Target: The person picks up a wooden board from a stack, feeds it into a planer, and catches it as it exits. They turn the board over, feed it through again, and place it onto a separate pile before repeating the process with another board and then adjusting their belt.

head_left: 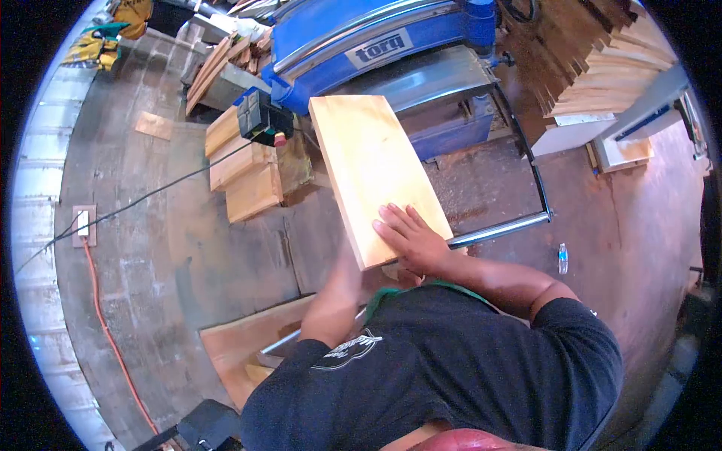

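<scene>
A thick, pale wooden board [380, 169] slants across the middle of the view. Its far end is at the front of a blue machine [376, 52] marked "torq", over the machine's grey metal bed [444, 79]. My right hand [410, 237] lies flat on the board's upper face near the close end, fingers stretched out and apart. Along the board's left edge my left hand [348, 264] is smeared by motion and partly behind the board, so its fingers do not show.
Shorter wood pieces [248, 180] are stacked left of the machine, beside a dark control box [263, 120] with a red button. A metal bar frame [504, 229] juts out at right. Many boards [613, 71] stand far right. A bottle [562, 258] and an orange cord [105, 331] lie on the floor.
</scene>
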### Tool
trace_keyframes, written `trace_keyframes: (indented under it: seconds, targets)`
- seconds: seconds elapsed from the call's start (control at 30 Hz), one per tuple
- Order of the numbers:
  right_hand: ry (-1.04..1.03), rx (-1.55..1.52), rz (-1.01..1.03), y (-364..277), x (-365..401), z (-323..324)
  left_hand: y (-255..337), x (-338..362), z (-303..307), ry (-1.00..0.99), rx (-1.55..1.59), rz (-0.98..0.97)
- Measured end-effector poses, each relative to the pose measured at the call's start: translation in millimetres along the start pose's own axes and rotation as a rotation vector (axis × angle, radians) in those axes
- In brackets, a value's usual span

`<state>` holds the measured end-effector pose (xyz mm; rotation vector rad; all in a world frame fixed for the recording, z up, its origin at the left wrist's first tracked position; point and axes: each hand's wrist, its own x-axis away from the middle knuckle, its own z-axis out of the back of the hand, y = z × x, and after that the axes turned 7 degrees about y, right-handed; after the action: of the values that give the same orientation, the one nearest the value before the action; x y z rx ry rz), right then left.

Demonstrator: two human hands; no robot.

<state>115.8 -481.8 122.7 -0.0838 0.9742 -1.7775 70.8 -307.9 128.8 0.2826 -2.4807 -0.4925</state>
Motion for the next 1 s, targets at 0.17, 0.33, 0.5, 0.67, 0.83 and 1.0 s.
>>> trace_keyframes:
  seconds: [0.17,0.33,0.5,0.67,0.83,1.0]
  targets:
    - [-0.150,0.127,0.056,13,2,-15,81,-28,6,0.140,-0.697,-0.035]
    - [-0.216,0.278,0.091,13,5,-24,63,-53,16,0.299,-1.111,-0.043]
    - [-0.219,0.374,0.062,26,22,-24,17,-72,42,0.239,-0.969,0.012]
    - [-0.235,0.558,-0.002,68,22,-20,-16,-110,28,0.174,-1.068,-0.038]
    - [-0.291,0.705,-0.045,113,-16,-12,-22,-173,79,0.033,-1.370,-0.310]
    - [-0.232,0.675,-0.026,151,-45,-4,37,-95,83,-0.319,-1.893,-0.310]
